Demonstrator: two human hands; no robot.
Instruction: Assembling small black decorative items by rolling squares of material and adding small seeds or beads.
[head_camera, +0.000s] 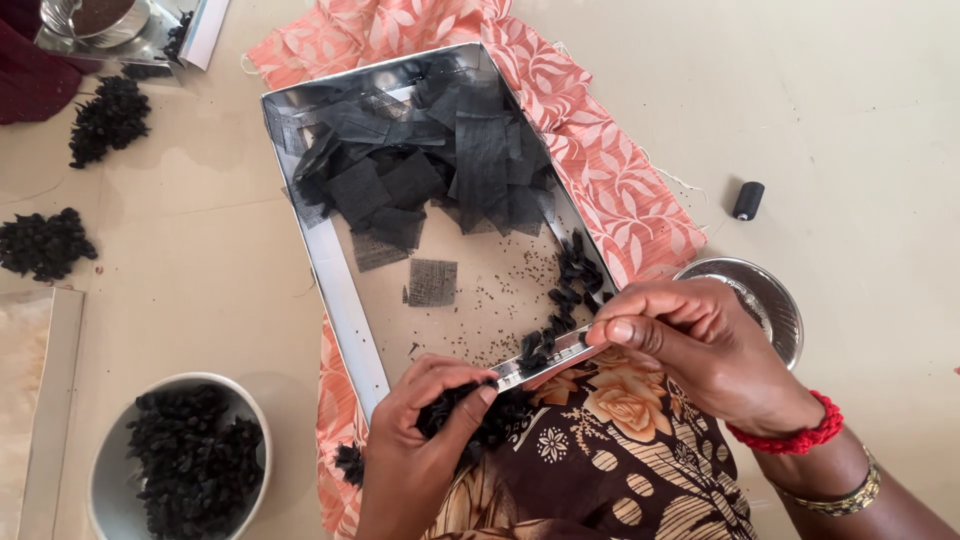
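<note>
A shiny rectangular tray (335, 275) lies on pink leaf-patterned cloth (620, 190). It holds several black mesh squares (440, 165) at the far end and a line of small black bundles (565, 300) along its right wall. My left hand (415, 450) is closed around a clump of black bundles (480, 410) at the tray's near corner. My right hand (700, 345) pinches the tray's near right rim (545, 357) between thumb and fingers. A red thread band and bangles circle my right wrist.
A white bowl (110, 470) full of black bundles stands at the near left. Two loose black heaps (45, 243) (108, 118) lie on the floor at left. A steel plate (775, 300) and a black thread spool (748, 200) are at right. Another tray edge (50, 400) shows far left.
</note>
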